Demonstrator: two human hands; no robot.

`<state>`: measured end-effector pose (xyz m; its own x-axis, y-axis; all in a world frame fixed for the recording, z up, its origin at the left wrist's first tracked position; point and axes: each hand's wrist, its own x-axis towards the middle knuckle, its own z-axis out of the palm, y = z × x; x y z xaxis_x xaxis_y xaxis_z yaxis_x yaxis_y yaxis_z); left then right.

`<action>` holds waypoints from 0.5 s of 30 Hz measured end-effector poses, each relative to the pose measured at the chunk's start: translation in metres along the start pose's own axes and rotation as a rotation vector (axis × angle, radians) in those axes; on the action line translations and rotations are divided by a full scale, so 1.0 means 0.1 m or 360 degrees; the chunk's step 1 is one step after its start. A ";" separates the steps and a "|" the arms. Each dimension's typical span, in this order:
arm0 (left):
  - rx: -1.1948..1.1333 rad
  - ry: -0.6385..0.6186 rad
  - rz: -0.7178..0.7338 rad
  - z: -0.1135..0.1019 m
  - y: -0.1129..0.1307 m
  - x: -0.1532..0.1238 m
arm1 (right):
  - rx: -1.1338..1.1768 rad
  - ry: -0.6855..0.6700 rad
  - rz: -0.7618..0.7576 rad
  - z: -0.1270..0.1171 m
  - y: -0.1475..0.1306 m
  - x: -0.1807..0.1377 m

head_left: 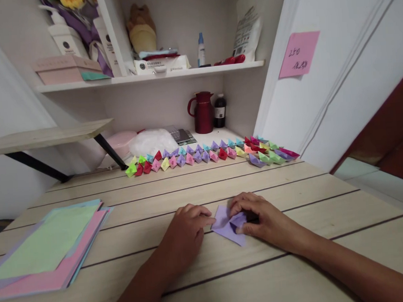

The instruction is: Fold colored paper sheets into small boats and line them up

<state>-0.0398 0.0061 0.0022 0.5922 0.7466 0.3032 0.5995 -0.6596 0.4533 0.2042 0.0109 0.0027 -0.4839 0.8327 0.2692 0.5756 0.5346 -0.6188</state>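
Note:
A purple sheet of origami paper (223, 225), partly folded, lies on the striped wooden table in front of me. My right hand (263, 218) pinches a raised, folded flap on its right side between thumb and fingers. At the paper's left edge is my left hand (187, 229), fingers curled, with the tips of thumb and index finger on that edge. The right hand's fingers hide part of the fold. Beyond both hands, rows of small folded paper boats (197, 156) in many colours line the back of the table.
A stack of coloured paper (50, 242), green on top, lies at the left. Behind the boats are a red jug (204, 114), a dark bottle (220, 111) and a white plastic bag (153, 142). A small raised wooden shelf (47, 136) stands at the back left.

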 end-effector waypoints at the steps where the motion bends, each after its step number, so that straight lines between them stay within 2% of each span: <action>1: 0.0005 0.0010 0.0004 0.00 0.01 0.00 | 0.0020 0.0000 -0.0006 0.00 0.00 -0.01; 7: 0.0046 0.0014 0.0021 0.03 0.05 -0.03 | 0.0053 -0.0019 -0.0037 0.01 0.01 -0.02; 15: 0.0055 -0.0086 -0.0007 0.04 0.04 0.01 | -0.0200 0.0006 -0.0002 0.02 -0.02 0.00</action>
<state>-0.0350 0.0038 0.0010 0.6172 0.7442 0.2554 0.6196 -0.6598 0.4252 0.2021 0.0094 0.0022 -0.4821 0.8325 0.2730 0.6533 0.5493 -0.5211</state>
